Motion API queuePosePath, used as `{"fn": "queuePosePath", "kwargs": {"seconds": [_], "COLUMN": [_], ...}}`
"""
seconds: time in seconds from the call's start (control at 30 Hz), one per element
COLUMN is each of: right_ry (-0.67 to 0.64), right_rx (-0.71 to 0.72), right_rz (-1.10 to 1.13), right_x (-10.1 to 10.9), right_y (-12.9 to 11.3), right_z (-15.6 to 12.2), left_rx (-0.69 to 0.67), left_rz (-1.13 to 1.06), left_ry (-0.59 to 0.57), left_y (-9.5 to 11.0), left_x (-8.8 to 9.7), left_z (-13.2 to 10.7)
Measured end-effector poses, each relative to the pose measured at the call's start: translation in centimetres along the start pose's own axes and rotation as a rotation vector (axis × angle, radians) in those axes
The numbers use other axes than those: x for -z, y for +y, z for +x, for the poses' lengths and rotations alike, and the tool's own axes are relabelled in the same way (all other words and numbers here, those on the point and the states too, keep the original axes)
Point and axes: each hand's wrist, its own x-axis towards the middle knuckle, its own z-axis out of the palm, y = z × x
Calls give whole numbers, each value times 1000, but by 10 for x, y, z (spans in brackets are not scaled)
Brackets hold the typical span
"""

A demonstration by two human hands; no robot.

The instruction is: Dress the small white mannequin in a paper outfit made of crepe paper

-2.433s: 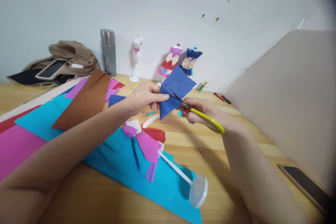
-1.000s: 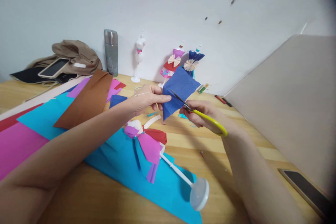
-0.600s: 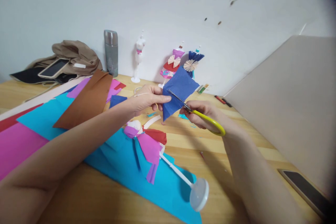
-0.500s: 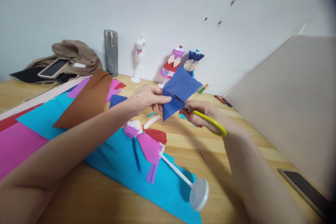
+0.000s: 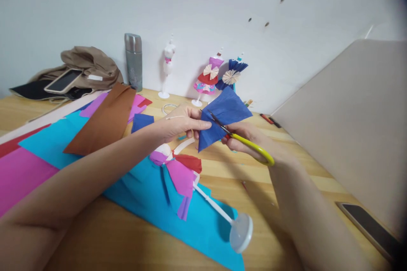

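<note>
Over the table [image 5: 127, 241], forearms [image 5: 95, 173] forward, left fingers [image 5: 202, 125] tight on blue sheet [image 5: 230, 106], right fingers [image 5: 235, 145] snug around scissors [image 5: 251, 145]

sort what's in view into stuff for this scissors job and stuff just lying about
For the job:
blue sheet, in the left hand
scissors, in the right hand
possibly the lying mannequin

Seemingly just lying about:
phones
flask
brown bundle

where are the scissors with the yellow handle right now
In the head view, the yellow-handled metal scissors are just right of centre, in the right hand, their blades at the blue paper-like sheet held by the left hand.
</note>
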Motion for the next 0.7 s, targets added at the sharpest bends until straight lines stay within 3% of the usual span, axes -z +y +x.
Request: {"fn": "queuePosePath", "kwargs": {"seconds": [0.2, 0.7], "right_ry": [-10, 10], "right_rx": [77, 35], "right_rz": [-37, 104], "right_x": [-1, -3], "right_y": [0, 7], "right_z": [3, 7], "left_rx": [-24, -8], "left_rz": [10, 3], "left_ry": [-10, 12], "left_y": [-5, -5], "left_x": [0, 1], "left_z": [1, 1]}}
